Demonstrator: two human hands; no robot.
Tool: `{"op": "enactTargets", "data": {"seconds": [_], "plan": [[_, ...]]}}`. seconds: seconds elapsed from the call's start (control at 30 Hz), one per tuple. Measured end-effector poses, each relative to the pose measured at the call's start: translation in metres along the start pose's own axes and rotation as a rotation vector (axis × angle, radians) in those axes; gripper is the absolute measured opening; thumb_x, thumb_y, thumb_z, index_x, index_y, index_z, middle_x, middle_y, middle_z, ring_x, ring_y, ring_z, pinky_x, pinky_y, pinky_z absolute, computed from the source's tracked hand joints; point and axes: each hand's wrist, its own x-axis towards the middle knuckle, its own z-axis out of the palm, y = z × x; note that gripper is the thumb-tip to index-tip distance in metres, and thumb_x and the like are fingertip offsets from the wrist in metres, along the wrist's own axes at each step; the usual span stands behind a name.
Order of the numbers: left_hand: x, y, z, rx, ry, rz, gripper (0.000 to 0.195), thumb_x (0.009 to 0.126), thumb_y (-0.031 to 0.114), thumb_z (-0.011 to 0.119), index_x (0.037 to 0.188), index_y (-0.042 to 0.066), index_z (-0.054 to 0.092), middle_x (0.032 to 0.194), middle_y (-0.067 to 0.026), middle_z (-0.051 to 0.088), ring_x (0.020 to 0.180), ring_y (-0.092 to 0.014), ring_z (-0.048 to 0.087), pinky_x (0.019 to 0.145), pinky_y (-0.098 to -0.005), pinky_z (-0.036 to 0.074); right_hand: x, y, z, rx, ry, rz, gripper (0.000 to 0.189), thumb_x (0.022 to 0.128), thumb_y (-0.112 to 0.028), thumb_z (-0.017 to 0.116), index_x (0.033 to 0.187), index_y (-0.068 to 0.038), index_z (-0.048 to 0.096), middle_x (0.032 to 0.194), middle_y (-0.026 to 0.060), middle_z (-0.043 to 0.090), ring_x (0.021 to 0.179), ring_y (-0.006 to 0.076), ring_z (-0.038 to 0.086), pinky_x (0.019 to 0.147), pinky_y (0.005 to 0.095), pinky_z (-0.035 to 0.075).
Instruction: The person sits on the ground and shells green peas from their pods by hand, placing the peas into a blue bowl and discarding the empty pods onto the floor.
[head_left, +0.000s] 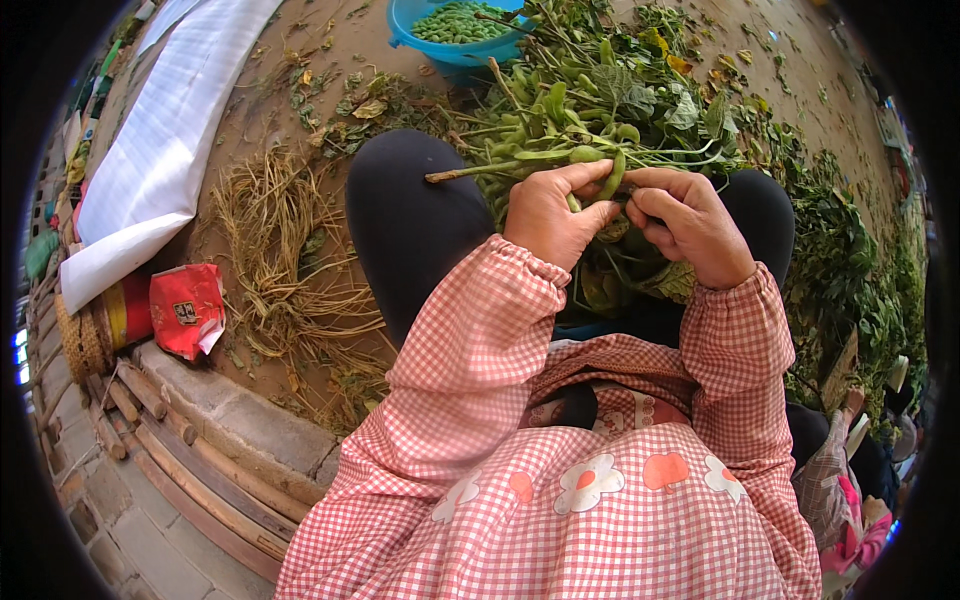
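My left hand (559, 210) grips green soybean pods, one long pod (615, 176) standing up between thumb and forefinger. Close beside it, my right hand (688, 221) has its fingers curled and pinched at the plant's thin stems; what lies between those fingertips is partly hidden. A cut soybean stalk (469, 172) reaches left over my dark-trousered left knee. Beyond both hands lies a heap of soybean plants (592, 97) with pods and leaves. More leaves (675, 283) hang below my hands, between my knees.
A blue plastic basin (459, 51) at the far side holds picked pods (461, 22). Dry roots and stalks (281, 255) lie left of my knee. Further left are a white sheet (161, 127), a red packet (187, 307) and wooden poles (217, 480). Another person's sleeve (823, 476) shows at lower right.
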Motion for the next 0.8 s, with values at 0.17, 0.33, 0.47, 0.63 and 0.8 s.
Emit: {"op": "enactTargets", "data": {"seconds": [0.17,0.33,0.47,0.63,0.8], "plan": [[0.0,0.002,-0.001,0.099,0.03,0.018,0.043,0.069,0.004,0.071,0.11,0.003,0.06,0.093,-0.0088,0.066,0.077,-0.009,0.058,0.069,-0.0233,0.047,0.0,-0.002,0.001,-0.015,-0.019,0.0,0.013,0.082,-0.006,0.045,0.084,0.0,0.056,0.063,-0.0035,0.048,0.044,-0.0007,0.033,0.035,0.0153,0.021],[-0.001,0.002,0.0,0.149,0.068,0.052,0.041,0.069,0.005,0.071,0.108,0.004,0.061,0.093,-0.0092,0.066,0.076,-0.009,0.058,0.068,-0.0233,0.047,0.004,0.0,-0.001,-0.078,-0.036,-0.001,0.015,0.082,-0.006,0.045,0.086,0.001,0.058,0.064,-0.0023,0.051,0.044,0.0,0.034,0.036,0.0154,0.023],[-0.001,0.005,0.0,0.185,0.074,0.035,0.039,0.071,0.007,0.07,0.108,0.004,0.061,0.09,-0.0085,0.066,0.075,-0.01,0.058,0.068,-0.0234,0.047,0.01,0.006,-0.002,-0.244,-0.044,-0.125,0.016,0.082,-0.005,0.045,0.082,0.003,0.058,0.065,-0.0004,0.055,0.047,0.0017,0.038,0.04,0.0167,0.03],[0.002,-0.006,-0.004,-0.07,0.012,-0.064,0.036,0.076,0.012,0.068,0.11,0.004,0.06,0.086,-0.0062,0.065,0.071,-0.008,0.056,0.06,-0.0211,0.045,0.009,0.009,0.004,-0.283,-0.021,-0.196,0.016,0.083,-0.004,0.045,0.081,0.005,0.058,0.067,0.001,0.057,0.05,0.0025,0.042,0.042,0.0177,0.033],[0.005,-0.005,-0.008,-0.547,-0.062,-0.413,0.028,0.084,0.023,0.061,0.101,0.0,0.062,0.077,-0.0048,0.063,0.052,-0.001,0.038,0.04,-0.017,0.03,0.009,0.014,-0.007,-0.125,-0.113,-0.141,0.018,0.086,-0.005,0.046,0.091,0.006,0.059,0.07,0.0022,0.058,0.05,0.0019,0.042,0.039,0.016,0.03]]}}
